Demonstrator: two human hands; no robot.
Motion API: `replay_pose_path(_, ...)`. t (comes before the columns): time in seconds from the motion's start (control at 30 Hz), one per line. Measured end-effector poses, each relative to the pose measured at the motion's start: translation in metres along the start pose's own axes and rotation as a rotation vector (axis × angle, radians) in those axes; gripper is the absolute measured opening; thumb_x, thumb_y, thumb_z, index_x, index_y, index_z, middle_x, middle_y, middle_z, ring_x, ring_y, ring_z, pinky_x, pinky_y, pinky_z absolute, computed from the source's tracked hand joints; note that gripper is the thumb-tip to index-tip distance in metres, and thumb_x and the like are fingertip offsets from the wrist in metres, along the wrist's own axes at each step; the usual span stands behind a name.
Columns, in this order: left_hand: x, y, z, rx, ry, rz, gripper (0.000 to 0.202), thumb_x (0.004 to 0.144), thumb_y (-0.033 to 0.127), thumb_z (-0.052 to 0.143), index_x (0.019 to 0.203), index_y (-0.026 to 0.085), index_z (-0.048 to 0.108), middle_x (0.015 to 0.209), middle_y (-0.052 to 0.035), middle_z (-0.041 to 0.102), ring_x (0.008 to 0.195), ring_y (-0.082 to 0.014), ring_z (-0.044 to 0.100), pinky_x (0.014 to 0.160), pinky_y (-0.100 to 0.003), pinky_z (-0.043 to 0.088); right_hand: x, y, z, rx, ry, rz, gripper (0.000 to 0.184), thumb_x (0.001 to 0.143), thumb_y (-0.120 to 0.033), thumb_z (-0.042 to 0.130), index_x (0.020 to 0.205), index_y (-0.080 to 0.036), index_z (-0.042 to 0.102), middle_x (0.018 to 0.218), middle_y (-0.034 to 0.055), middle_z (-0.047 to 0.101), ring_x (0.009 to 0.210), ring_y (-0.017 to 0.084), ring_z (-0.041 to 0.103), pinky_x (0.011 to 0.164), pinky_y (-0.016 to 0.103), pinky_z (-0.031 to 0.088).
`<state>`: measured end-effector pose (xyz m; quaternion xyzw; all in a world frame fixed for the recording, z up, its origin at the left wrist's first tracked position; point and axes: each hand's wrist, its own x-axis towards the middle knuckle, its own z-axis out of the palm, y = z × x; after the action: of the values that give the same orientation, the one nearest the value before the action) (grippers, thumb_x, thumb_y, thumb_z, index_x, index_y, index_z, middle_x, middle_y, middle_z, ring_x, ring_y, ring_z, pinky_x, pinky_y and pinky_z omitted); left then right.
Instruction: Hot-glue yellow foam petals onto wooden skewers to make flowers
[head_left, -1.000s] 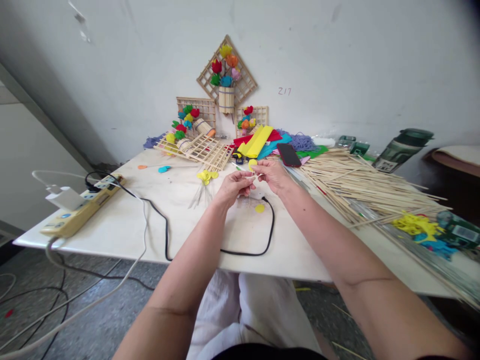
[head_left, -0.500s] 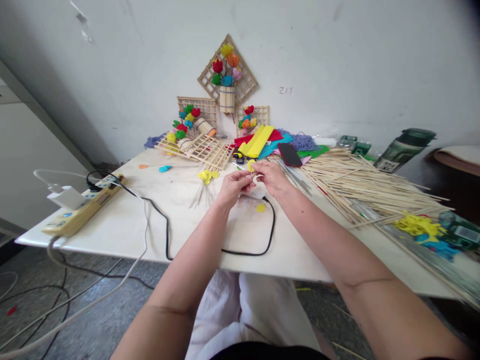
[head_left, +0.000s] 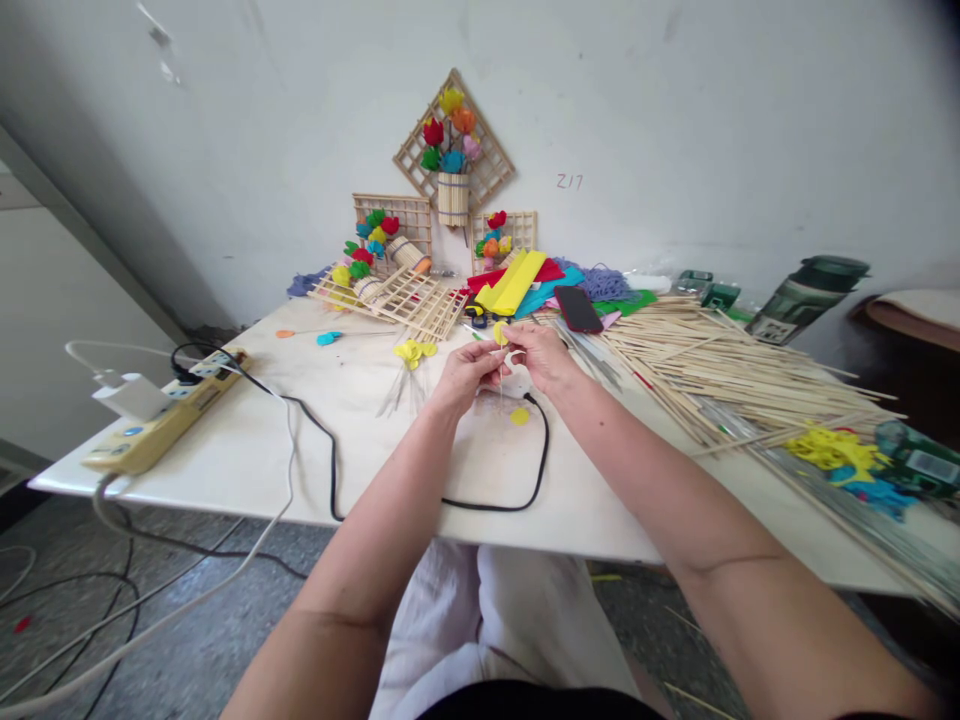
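Close together over the middle of the table, my two hands work on one small yellow flower piece. My right hand [head_left: 541, 356] is closed, with thumb and forefinger pinching the round yellow petal [head_left: 500, 331]. Just below it, the fingers of my left hand [head_left: 474, 372] are closed round the thin stem [head_left: 502, 388], which points down. Under my hands lies a whitish device [head_left: 516, 384], partly hidden, with a black cord [head_left: 546, 455]. A loose yellow disc [head_left: 520, 416] rests in front of it. Left of my hands are yellow flower pieces [head_left: 414, 352] on thin wires.
Bamboo lattices [head_left: 420, 300] with bright flowers stand at the back. A phone [head_left: 578, 309], yellow strips [head_left: 514, 284] and many thin sticks [head_left: 750, 360] lie to the right, near a dark bottle [head_left: 810, 298]. A power strip [head_left: 169, 425] with cables sits at the left edge.
Both hands stay nearly in place with the same grip on the petal and stem. The whole view has shifted very slightly.
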<state>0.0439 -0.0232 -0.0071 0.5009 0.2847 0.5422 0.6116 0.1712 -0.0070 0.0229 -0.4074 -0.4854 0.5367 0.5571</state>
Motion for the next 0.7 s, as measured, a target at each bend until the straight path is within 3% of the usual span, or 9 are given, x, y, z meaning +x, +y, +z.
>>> replay_pose_path(0.43, -0.0009, 0.0013, 0.0002, 0.029, -0.013, 0.006, 0.031, 0.062, 0.031, 0.075, 0.082, 0.012, 0.063, 0.058, 0.0002, 0.062, 0.043, -0.0054, 0.050, 0.044, -0.019, 0.037, -0.0006, -0.0022, 0.0008, -0.067, -0.015, -0.047, 0.030, 0.051, -0.037, 0.076, 0.055, -0.016, 0.055, 0.053, -0.0032, 0.052, 0.048, 0.007, 0.044, 0.044, 0.022, 0.031)
replay_pose_path(0.7, -0.0003, 0.0005, 0.0036, 0.102, 0.021, 0.099, 0.031, 0.064, 0.038, 0.073, 0.078, 0.012, 0.064, 0.057, -0.0002, 0.062, 0.042, -0.0052, 0.048, 0.043, -0.019, 0.036, -0.0024, -0.0039, 0.0055, -0.135, 0.059, -0.116, 0.029, 0.055, -0.038, 0.075, 0.056, -0.017, 0.056, 0.052, -0.0035, 0.052, 0.045, 0.006, 0.041, 0.045, 0.023, 0.033)
